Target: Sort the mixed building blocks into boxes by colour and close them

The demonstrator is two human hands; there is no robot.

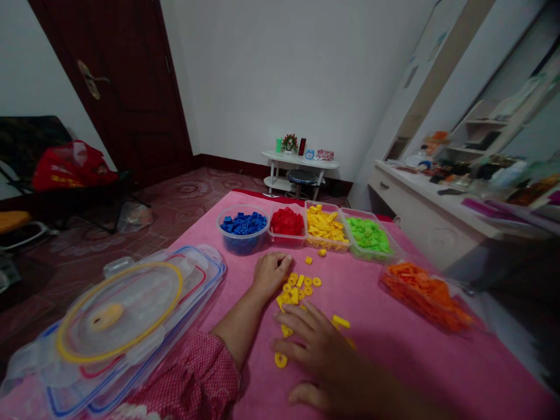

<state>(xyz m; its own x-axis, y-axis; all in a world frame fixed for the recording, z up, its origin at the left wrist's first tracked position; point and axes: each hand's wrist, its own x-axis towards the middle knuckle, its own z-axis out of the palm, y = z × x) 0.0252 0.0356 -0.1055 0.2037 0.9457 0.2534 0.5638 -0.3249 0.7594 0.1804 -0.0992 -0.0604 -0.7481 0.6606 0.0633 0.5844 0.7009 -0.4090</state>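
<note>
Several loose yellow toy bricks and rings (295, 294) lie in a small heap on the pink tablecloth (350, 283). At the left edge of this heap rests my left hand (270, 274), its fingers curled in; whatever they may hold is hidden. My right hand (317, 344) is over the near side of the heap with its fingers spread, hiding some of the pieces. A yellow ring (280, 360) lies below its fingertips, and a yellow bar (341, 321) sits to its right. Two small yellow pieces are farther off, near the containers.
Along the far edge stand tubs of blue (242, 245), red (286, 240), yellow (327, 244) and green pieces (370, 252). An orange-filled box (426, 300) is at right. Stacked clear lids (144, 332) cover the left side. A cluttered counter (437, 216) stands beyond.
</note>
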